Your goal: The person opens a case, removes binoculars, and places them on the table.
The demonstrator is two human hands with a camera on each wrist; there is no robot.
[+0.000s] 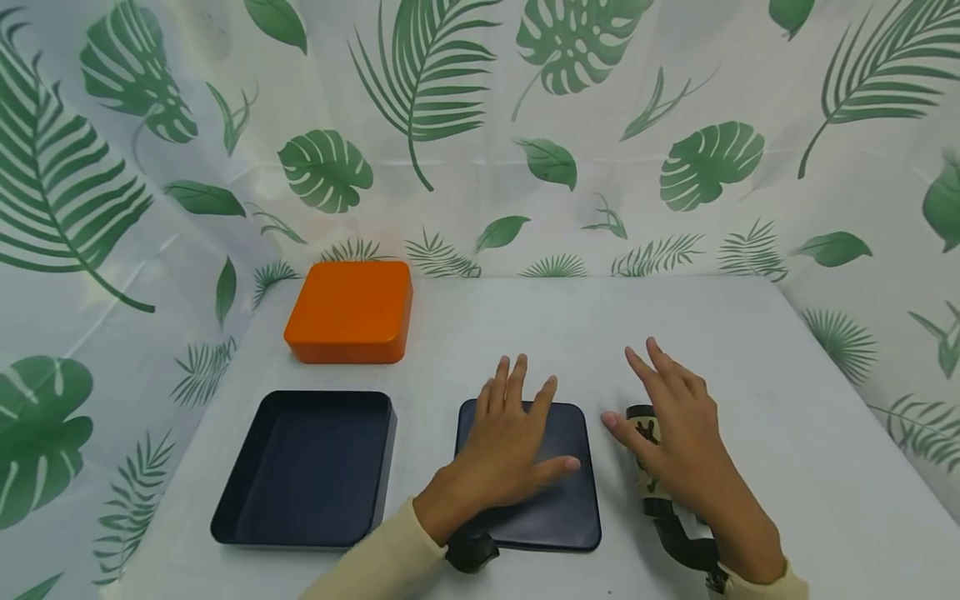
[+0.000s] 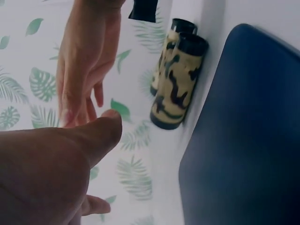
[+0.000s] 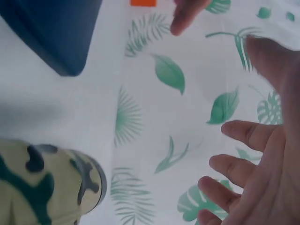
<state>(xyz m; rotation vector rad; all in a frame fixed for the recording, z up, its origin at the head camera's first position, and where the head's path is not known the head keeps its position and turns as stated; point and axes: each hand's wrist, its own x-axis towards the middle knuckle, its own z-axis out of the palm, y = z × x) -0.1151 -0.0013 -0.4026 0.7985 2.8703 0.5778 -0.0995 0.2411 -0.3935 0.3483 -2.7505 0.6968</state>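
Where the left hand hovers: right below it lies a navy slab, flat and smooth, a rectangle with rounded corners and a dull sheen.
Camouflage cylinders: a pair, side by side, to the right of the left hand and partly hidden below the right hand; tan with dark irregular blotches, ringed in black at the ends.
Navy tray: left of the left hand, well apart from it; shallow, open-topped, with low walls and rounded corners, as dark as the slab.
Orange box: beyond the left hand and off to its left; smooth, bright and blocky, its edges softened.
White tabletop: under both hands, plain and pale.
Leaf-printed cloth: beyond both hands, faintly creased, green foliage on white.
Cream sleeves: behind each hand, at the wrists.
Left hand's pose: palm down, fingers extended forward and slightly spread, thumb stretched to the right; released, holding nothing, raised above the slab.
Right hand's pose: forearm angled forward and leftward, fingers loosely extended and separated, thumb held away from them; released, clear of the cylinders.
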